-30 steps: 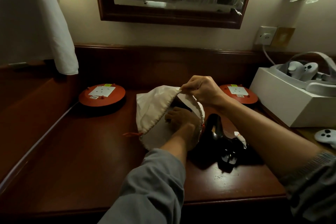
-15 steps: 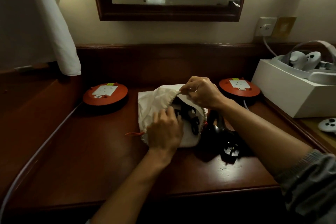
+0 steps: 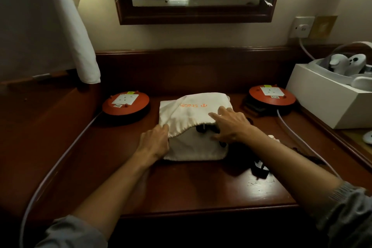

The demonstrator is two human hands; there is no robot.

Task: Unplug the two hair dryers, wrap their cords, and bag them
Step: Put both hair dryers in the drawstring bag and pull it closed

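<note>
A white cloth bag (image 3: pixel 193 112) with orange lettering lies in the middle of the dark wooden desk (image 3: pixel 181 187), its mouth facing me. Inside the mouth shows a black hair dryer (image 3: pixel 205 128). My left hand (image 3: pixel 155 143) pinches the left end of the bag's upper rim. My right hand (image 3: pixel 231 125) lies over the rim's right end, fingers spread on the cloth and thumb underneath. A second black hair dryer lies right of the bag, mostly hidden under my right forearm; its black plug (image 3: pixel 260 167) sticks out on the desk.
Two round orange socket reels (image 3: pixel 125 104) (image 3: pixel 271 96) flank the bag, each trailing a pale cable. A white box (image 3: pixel 330 98) holding a headset and controllers stands at the right. A wall socket (image 3: pixel 302 27) and a framed mirror (image 3: pixel 195 12) are behind; white fabric (image 3: pixel 80 46) hangs at the left.
My left hand came out of the bag and took hold of its rim. My right hand lowered the upper rim, so the bag now lies flatter with its lettering on top.
</note>
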